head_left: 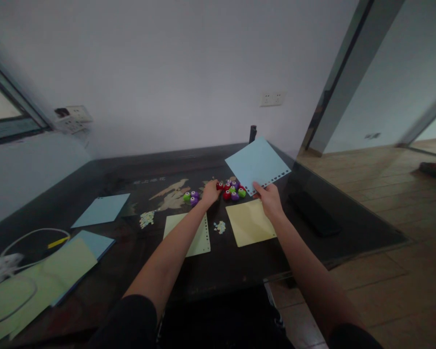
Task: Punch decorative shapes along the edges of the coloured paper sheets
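Observation:
My right hand pinches the punched edge of a light blue loose-leaf sheet, raised and tilted above the table. My left hand reaches to the small balls in the middle, its fingers closed at a red ball with a white eye-like spot; the fingertips are partly hidden. Right of it lies a cluster of red, green and purple balls. Left of it are a few more green and purple balls. Below my hands lie a yellow punched sheet and a pale green punched sheet, partly under my left forearm.
Small pale paper bits lie in two piles, one left and one between the sheets. A blue sheet, green papers and a white cable are at left. A dark flat object lies at right.

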A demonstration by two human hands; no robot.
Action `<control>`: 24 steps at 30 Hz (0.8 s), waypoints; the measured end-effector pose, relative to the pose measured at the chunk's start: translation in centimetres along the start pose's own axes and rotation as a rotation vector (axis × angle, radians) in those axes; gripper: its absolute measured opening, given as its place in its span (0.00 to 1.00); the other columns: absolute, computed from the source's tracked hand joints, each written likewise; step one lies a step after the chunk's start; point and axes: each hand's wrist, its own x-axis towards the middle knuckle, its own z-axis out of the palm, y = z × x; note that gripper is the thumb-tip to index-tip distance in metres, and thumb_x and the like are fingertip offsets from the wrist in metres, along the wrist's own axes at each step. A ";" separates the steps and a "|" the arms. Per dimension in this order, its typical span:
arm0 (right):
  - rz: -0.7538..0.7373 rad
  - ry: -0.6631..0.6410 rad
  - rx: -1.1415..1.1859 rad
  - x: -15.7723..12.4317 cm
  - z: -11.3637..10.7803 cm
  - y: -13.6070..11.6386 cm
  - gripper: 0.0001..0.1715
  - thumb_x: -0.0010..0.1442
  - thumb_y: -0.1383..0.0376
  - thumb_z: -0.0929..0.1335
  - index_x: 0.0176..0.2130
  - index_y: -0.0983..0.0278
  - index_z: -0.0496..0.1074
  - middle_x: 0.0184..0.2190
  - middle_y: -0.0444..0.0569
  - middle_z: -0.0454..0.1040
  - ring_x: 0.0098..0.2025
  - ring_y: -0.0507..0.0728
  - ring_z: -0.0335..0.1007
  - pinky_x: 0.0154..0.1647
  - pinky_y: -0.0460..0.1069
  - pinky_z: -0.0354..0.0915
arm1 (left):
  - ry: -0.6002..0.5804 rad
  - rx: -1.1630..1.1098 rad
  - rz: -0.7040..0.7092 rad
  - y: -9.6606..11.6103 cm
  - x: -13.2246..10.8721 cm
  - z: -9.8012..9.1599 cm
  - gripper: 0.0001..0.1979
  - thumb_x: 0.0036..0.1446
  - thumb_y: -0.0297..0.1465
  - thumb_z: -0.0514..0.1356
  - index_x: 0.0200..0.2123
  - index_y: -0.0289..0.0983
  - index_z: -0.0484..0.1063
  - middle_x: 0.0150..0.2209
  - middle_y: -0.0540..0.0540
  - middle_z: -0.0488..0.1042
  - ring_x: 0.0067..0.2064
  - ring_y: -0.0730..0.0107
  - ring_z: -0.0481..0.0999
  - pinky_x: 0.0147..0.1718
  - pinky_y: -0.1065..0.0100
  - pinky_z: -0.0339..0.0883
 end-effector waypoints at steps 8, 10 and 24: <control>-0.030 0.064 0.077 0.6 -0.6 -0.2 0.21 0.38 0.56 0.75 0.30 0.65 0.71 0.24 0.45 0.74 0.23 0.53 0.67 0.20 0.46 0.62 | 0.069 -0.001 -0.064 0.4 0.1 -0.4 0.11 0.52 0.26 0.62 0.41 0.33 0.72 0.39 0.40 0.75 0.42 0.63 0.73 0.43 0.65 0.65; -0.032 0.067 0.084 0.8 -0.7 -0.3 0.21 0.37 0.56 0.75 0.30 0.65 0.71 0.24 0.44 0.74 0.23 0.52 0.66 0.19 0.46 0.61 | 0.091 -0.009 -0.062 1.0 0.4 -0.2 0.12 0.53 0.29 0.62 0.42 0.34 0.71 0.40 0.41 0.75 0.43 0.63 0.73 0.44 0.65 0.64; 0.006 0.042 0.082 0.4 -0.5 -0.4 0.21 0.39 0.56 0.73 0.32 0.65 0.71 0.28 0.48 0.76 0.24 0.53 0.68 0.20 0.46 0.63 | 0.002 -0.166 -0.034 7.1 4.0 2.2 0.14 0.54 0.26 0.60 0.45 0.39 0.69 0.44 0.43 0.76 0.46 0.64 0.73 0.46 0.64 0.64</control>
